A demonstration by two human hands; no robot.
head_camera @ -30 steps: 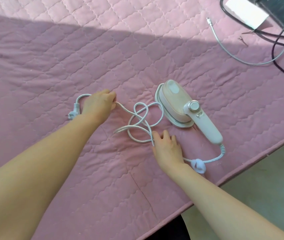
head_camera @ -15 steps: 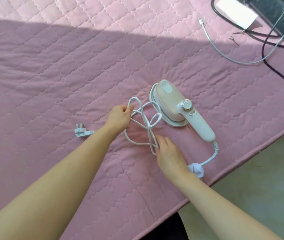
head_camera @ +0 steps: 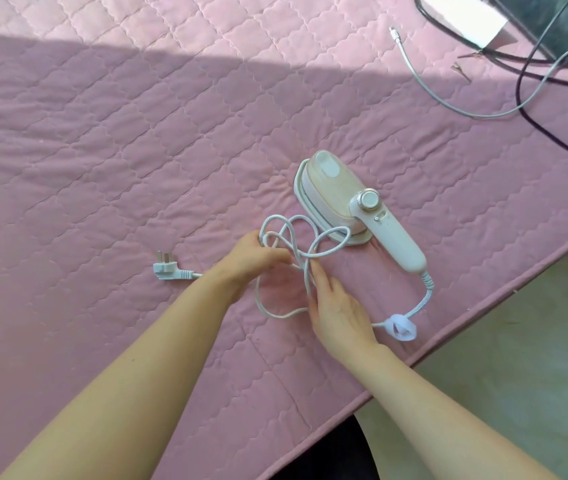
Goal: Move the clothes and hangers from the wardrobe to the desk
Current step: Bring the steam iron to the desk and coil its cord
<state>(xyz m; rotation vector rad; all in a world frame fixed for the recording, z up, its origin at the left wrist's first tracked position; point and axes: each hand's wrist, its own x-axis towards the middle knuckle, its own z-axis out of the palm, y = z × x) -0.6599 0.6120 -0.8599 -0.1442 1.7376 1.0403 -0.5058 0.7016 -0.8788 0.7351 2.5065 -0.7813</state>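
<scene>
pink quilted bed cover (head_camera: 137,133) fills the view. no clothes or hangers show anywhere, so where they are cannot be told. near the right edge lies a pale pink and white handheld steam iron (head_camera: 331,195). the left hand (head_camera: 251,261) grips loops of its white braided cord (head_camera: 331,243), fingers curled round them. the right hand (head_camera: 338,310) rests just beside, fingers straight, tips touching the cord. the white plug (head_camera: 166,270) lies loose to the left. by this view, all of the moving appears left to do.

Plug (head_camera: 168,270) left of iron (head_camera: 355,209)
</scene>
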